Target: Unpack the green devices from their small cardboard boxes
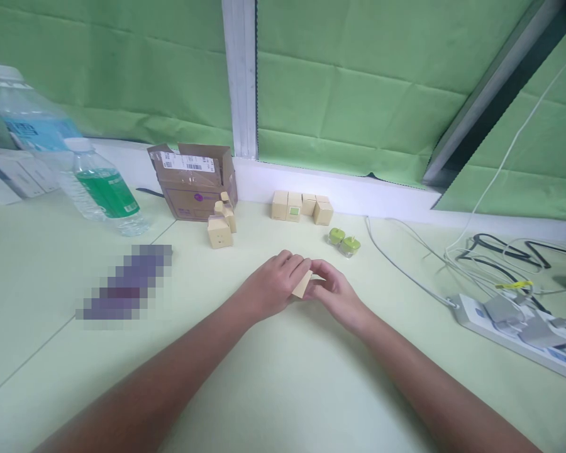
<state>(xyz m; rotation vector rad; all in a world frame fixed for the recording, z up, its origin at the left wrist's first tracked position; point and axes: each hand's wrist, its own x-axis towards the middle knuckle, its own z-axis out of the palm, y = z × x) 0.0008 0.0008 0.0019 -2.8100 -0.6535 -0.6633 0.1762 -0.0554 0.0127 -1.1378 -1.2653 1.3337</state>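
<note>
My left hand [273, 284] and my right hand [337, 293] meet at the middle of the pale green table [283, 377]. Between their curled fingers sits a small tan cardboard piece [302, 284], gripped from both sides. Behind them a row of small tan boxes [302, 206] stands near the white sill. Two little green-topped clear items [344, 240] lie just beyond my right hand. A cluster of small tan boxes [221, 223] stands to the left, in front of an open cardboard carton [193, 182].
Two clear water bottles [106, 195] and a white box [9, 176] stand at the far left. A power strip [514, 324] with plugs and tangled cables [495, 258] fills the right side. A blurred purple patch [125, 286] lies on the left. Green cloth hangs behind.
</note>
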